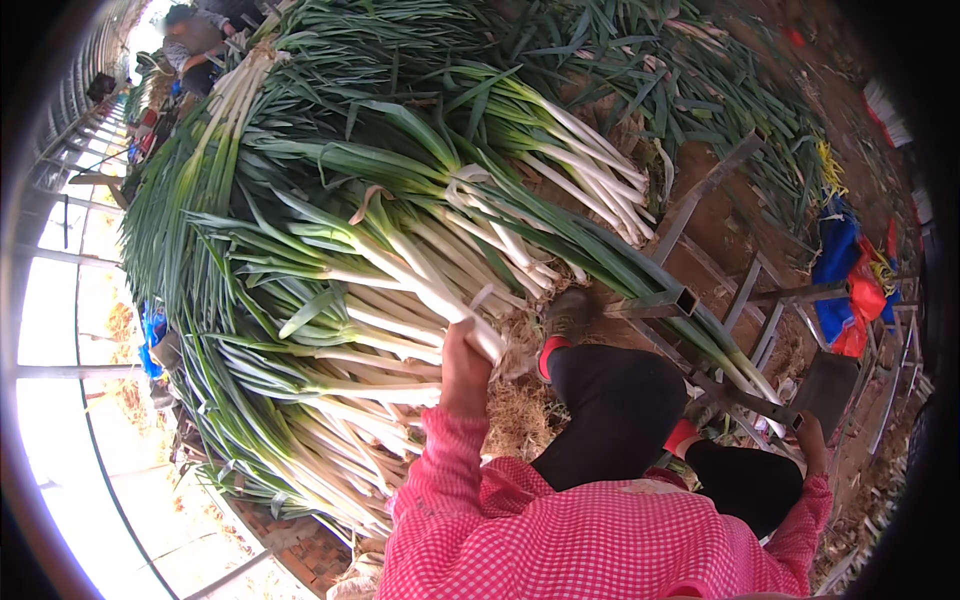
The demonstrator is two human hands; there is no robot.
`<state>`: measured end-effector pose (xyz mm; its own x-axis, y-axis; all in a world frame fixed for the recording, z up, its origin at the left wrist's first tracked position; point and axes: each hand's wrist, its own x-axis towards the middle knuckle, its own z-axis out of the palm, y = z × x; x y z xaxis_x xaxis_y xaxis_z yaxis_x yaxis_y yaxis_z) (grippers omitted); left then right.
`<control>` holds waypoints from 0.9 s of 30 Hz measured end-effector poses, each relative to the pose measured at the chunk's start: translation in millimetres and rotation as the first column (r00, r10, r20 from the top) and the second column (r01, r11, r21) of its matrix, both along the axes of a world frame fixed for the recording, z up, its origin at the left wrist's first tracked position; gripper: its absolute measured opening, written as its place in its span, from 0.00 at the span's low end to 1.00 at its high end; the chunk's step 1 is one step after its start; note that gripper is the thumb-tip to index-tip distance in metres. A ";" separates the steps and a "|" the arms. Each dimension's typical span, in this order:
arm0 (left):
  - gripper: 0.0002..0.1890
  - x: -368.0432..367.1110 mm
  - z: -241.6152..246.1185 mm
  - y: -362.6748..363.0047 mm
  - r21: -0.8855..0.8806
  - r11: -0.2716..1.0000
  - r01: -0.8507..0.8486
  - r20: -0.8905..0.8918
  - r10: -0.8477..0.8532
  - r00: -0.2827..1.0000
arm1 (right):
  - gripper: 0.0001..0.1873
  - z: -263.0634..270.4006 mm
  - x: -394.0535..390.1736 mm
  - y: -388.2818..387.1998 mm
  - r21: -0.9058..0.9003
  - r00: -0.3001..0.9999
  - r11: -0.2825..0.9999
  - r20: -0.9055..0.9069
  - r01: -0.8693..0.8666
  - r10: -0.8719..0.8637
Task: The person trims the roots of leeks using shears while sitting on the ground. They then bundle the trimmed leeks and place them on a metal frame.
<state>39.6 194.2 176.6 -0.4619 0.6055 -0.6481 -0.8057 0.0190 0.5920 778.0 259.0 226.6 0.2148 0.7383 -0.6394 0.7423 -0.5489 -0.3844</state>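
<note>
My left hand (pixel 465 369) is closed around the white shank of a long green onion (pixel 442 300), close to its root end. The stalk's green leaves reach up and left over a large heap of green onions (pixel 360 360). At the right, my right hand (pixel 811 444) is against the end of a square-tube metal frame (pixel 761 405); its fingers are partly hidden, so its grip cannot be told. A few long stalks (pixel 720 349) lie slanting across this frame, their white ends near that hand. Dry roots and husks (pixel 517 412) cover the ground by my left hand.
More onions (pixel 585 165) lie beyond, and a tied bundle (pixel 232 97) stands at the upper left. Red and blue plastic (pixel 844 277) hangs on the frame's right side. A person (pixel 196 49) is at work far back. Translucent sheeting (pixel 82 435) lines the left side.
</note>
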 end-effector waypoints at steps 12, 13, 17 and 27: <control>0.19 81.5 45.1 -151.0 0.004 0.951 0.308 0.098 -0.307 0.947 | 0.18 132.3 -302.0 7.9 0.748 0.756 0.653 -0.359 -0.116 0.546; 0.19 94.4 53.3 -157.4 0.107 0.944 0.312 0.053 -0.319 0.946 | 0.18 132.8 -357.9 -8.4 0.762 0.639 0.604 -0.349 -0.232 0.685; 0.17 123.5 84.0 -171.8 0.200 0.882 0.427 -0.087 -0.418 0.904 | 0.39 90.5 -538.2 -69.1 0.313 0.476 0.722 -0.581 -0.617 0.660; 0.19 107.5 62.9 -191.9 0.187 0.943 0.274 0.233 -0.313 0.920 | 0.17 30.1 -543.7 -55.8 -0.263 0.527 0.780 -0.844 -0.567 0.099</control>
